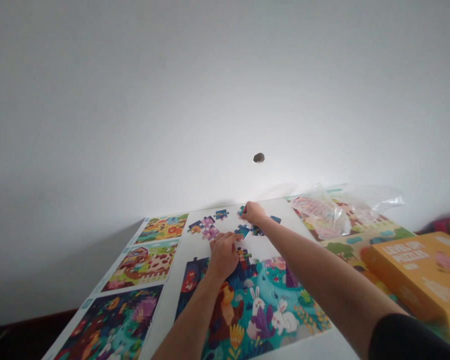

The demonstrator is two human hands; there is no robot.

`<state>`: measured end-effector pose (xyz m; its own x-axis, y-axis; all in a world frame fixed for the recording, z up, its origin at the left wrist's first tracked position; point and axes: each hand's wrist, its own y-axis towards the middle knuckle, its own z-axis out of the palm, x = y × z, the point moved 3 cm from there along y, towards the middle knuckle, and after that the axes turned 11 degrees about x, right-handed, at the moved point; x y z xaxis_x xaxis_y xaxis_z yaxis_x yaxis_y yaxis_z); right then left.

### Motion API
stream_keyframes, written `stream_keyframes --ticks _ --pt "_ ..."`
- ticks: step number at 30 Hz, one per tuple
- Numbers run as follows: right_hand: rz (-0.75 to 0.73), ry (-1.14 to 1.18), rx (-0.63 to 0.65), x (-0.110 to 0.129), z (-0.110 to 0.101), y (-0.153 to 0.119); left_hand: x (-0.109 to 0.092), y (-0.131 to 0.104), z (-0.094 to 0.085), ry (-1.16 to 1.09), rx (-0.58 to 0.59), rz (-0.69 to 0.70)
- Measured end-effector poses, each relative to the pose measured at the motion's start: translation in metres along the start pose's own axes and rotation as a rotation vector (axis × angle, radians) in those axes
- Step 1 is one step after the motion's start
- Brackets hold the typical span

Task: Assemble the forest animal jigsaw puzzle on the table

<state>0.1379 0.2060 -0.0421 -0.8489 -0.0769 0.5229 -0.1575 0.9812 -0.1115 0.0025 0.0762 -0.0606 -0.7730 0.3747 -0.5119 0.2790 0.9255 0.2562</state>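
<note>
A partly joined puzzle point(264, 310) with white rabbits and a brown bear lies on the white table. My left hand point(225, 252) rests over its upper edge, fingers bent beside loose pieces; whether it holds one is hidden. Farther back, my right hand point(253, 212) pinches a small teal puzzle piece point(241, 211). Around the hands lie several loose pieces, among them a blue piece point(221, 214), a purple piece point(210, 233) and a teal piece point(242, 230). My right forearm passes over the puzzle's right side.
Three picture sheets line the left side, one a farm scene point(144, 262). On the right are an orange puzzle box point(416, 275), a clear plastic bag point(332, 220) and more printed sheets. A white wall point(210, 100) with a dark hole stands behind the table.
</note>
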Motion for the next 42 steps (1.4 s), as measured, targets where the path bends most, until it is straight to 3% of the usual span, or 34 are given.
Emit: stream_keyframes --ticks 5,8,12,16,19,24,29,35,42 --pt "-0.195 0.167 -0.057 -0.012 -0.018 -0.056 0.004 0.003 -0.004 -0.086 -0.085 0.039" --pt "-0.441 0.434 0.024 -0.025 -0.018 -0.1 0.002 0.004 -0.007 -0.156 -0.135 0.067" --pt "-0.47 0.583 0.076 -0.042 -0.009 -0.134 -0.005 0.003 -0.005 -0.365 -0.04 0.147" --pt "-0.446 0.653 -0.023 -0.046 -0.002 -0.134 -0.007 0.002 0.0 -0.407 0.095 0.153" --pt "-0.396 0.691 -0.084 -0.049 0.005 -0.126 -0.007 0.001 -0.002 -0.432 0.09 0.122" --pt "-0.28 0.66 -0.081 -0.054 0.016 -0.119 -0.008 0.001 -0.006 -0.484 0.119 0.091" --pt "-0.342 0.558 -0.077 -0.049 0.01 -0.124 -0.004 0.002 0.001 -0.484 0.127 0.07" --pt "-0.504 0.244 -0.064 -0.041 0.007 -0.128 0.003 0.003 0.004 -0.422 0.089 0.022" --pt "-0.432 0.153 -0.109 -0.041 0.011 -0.126 -0.002 0.004 0.005 -0.343 0.131 0.08"
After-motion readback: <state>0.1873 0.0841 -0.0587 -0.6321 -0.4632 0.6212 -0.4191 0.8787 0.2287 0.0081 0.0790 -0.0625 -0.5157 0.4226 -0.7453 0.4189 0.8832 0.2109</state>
